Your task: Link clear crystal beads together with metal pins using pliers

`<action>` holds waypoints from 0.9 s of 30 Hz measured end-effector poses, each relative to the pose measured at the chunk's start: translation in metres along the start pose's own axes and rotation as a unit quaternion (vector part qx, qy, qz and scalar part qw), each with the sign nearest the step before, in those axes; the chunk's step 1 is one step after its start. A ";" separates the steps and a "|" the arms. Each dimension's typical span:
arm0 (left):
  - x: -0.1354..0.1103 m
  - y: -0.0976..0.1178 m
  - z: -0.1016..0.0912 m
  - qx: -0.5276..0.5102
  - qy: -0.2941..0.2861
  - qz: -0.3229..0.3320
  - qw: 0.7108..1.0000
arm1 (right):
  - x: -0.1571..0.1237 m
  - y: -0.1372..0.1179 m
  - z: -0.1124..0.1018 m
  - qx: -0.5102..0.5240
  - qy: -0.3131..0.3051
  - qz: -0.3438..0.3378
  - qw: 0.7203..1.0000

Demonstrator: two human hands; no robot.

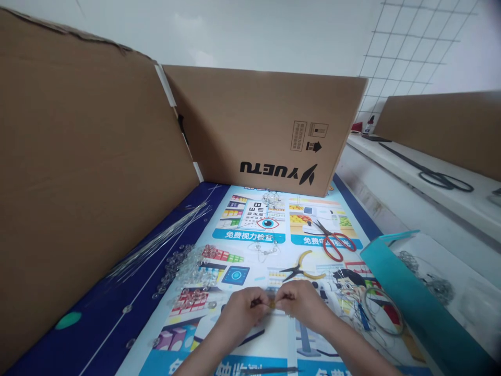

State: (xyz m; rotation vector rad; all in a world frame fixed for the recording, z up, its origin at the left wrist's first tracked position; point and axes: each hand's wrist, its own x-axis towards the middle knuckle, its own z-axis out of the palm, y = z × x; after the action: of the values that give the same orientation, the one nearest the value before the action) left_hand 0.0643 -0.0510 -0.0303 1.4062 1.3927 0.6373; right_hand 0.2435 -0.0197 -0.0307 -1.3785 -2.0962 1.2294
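My left hand [241, 312] and my right hand [302, 304] meet low in the middle, just above the printed sheet. Both are closed in a pinch, fingertips nearly touching; whatever is between them is too small to make out. Just beyond my right hand lie pliers [300, 269] with yellow handles, jaws pointing left. Left of my left hand spreads a heap of clear round beads [191, 269]. A few beads strung on thin wire [266, 250] lie farther back. Red-handled scissors [335, 243] rest at the right rear.
A bundle of thin wires [162, 240] lies beside the left cardboard panel [78, 172]. Another panel [258, 125] stands at the back. At right are a coil of wire [383, 312] and a teal box [422, 308] holding wire pieces. A dark thin tool [270, 371] lies at the front edge.
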 end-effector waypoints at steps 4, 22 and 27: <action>0.000 0.001 0.003 -0.033 0.006 -0.022 0.999 | 0.000 0.004 0.004 0.087 -0.006 0.040 0.995; 0.008 -0.017 0.008 -0.119 0.017 0.009 0.993 | 0.002 0.003 0.026 0.257 0.093 0.047 0.961; 0.008 -0.014 0.009 -0.122 0.018 0.020 0.992 | 0.001 0.004 0.030 0.275 0.108 0.040 0.955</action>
State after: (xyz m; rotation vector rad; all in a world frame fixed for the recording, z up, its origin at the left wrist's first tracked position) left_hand 0.0681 -0.0491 -0.0481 1.2350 1.2688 0.8340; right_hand 0.2251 -0.0320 -0.0515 -1.2681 -1.4127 1.4721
